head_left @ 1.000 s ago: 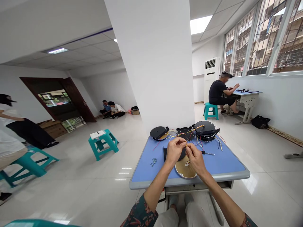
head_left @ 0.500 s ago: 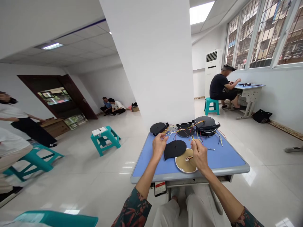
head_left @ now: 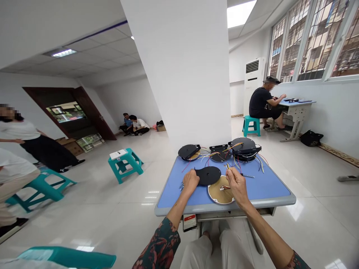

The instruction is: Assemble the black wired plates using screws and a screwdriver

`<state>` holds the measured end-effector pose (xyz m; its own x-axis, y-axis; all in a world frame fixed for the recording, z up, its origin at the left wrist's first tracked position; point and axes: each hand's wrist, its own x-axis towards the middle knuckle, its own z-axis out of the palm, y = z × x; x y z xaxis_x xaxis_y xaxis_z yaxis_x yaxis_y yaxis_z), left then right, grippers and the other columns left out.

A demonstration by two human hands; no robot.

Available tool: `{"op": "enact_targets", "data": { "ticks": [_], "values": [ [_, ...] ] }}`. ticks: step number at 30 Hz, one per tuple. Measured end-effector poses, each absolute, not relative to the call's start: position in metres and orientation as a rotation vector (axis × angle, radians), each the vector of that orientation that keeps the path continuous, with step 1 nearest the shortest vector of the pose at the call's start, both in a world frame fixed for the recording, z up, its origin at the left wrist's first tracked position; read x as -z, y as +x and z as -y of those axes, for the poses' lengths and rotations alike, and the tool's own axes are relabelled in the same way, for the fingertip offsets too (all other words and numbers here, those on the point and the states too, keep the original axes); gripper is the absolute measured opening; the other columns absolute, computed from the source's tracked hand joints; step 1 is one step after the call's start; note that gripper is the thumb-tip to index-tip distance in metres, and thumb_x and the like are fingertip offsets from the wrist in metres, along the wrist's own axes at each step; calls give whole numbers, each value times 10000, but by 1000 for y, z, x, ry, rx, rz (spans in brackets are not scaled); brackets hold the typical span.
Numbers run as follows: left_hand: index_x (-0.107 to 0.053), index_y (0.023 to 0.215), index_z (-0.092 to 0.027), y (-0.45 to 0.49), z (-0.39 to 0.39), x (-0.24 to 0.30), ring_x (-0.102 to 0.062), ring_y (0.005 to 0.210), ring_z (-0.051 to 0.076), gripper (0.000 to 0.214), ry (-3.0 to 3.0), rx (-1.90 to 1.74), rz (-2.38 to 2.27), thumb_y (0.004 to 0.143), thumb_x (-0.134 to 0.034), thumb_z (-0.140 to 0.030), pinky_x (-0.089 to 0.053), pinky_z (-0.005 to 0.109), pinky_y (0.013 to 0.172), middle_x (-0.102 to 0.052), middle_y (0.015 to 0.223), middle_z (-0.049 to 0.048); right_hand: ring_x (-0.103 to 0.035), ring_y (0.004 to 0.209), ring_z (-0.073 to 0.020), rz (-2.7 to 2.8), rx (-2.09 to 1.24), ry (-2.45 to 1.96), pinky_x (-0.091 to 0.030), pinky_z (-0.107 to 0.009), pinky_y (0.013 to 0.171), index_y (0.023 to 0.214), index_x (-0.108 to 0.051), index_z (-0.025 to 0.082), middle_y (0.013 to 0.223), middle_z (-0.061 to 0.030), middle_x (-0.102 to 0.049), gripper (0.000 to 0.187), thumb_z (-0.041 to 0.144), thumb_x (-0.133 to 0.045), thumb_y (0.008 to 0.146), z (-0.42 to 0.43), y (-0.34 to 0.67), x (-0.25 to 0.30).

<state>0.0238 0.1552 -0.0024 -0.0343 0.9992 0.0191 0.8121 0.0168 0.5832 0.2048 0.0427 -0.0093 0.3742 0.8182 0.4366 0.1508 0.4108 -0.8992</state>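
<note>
My left hand point(head_left: 191, 182) is curled closed at the left edge of a flat black comma-shaped plate point(head_left: 209, 175), its fingertips partly hidden against it. Several small silvery screws point(head_left: 181, 185) lie just left of that wrist. My right hand point(head_left: 236, 183) pinches a few thin wires point(head_left: 228, 166), yellow and dark among them, their ends poking out above the fingers. Below it is a round tan disc point(head_left: 220, 192) with a white rim and a small white connector with wires point(head_left: 223, 188) at its middle. The plate overlaps the disc's upper left edge.
Black round housings point(head_left: 189, 152) with loose coloured wires line the far side of the blue table point(head_left: 266, 186), including a stacked pair point(head_left: 243, 146) at right. A screwdriver point(head_left: 248, 175) lies right of my right hand. A white pillar point(head_left: 193, 74) stands behind the table.
My left hand has come down and closed at the black plate's left edge, leaving the wires at the back. Screws now show beside it. My right hand keeps its pinch nearly in place.
</note>
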Motion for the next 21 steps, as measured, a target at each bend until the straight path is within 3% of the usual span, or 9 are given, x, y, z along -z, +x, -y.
{"op": "enact_targets", "data": {
  "ticks": [4,7,11,21],
  "values": [
    [-630,872,-141,5,-160,-18,-670,727,218,130,1681,-709,-1687,835,-505,-147,-404,268,593,-673,756,106,-386,616,-126,1148,-613,-1043,-361,-259,598,723,-461,227,676,31,-405,447,618,-469,940,-42,207,8],
    [-619,930,-138,-9,-151,-33,-493,489,97,202,1575,-728,-1442,866,-458,-241,-280,210,472,-588,668,26,-339,577,-117,1230,-698,-1007,-300,-258,543,709,-479,221,634,41,-368,455,627,-498,913,-42,204,0],
    [-621,941,-128,-17,-130,-36,-354,425,42,236,1488,-699,-1223,791,-547,-294,-199,184,435,-523,602,-18,-285,543,-103,1393,-932,-963,-224,-250,493,689,-502,212,584,56,-332,470,645,-549,864,-47,196,-16],
    [-645,973,-125,-2,-108,-15,-331,390,27,269,1267,-626,-1004,787,-622,-318,-101,191,426,-530,534,-25,-158,471,-60,1422,-1273,-953,-95,-237,443,655,-487,207,522,96,-266,486,658,-633,763,-56,182,-28]
  ]
}}
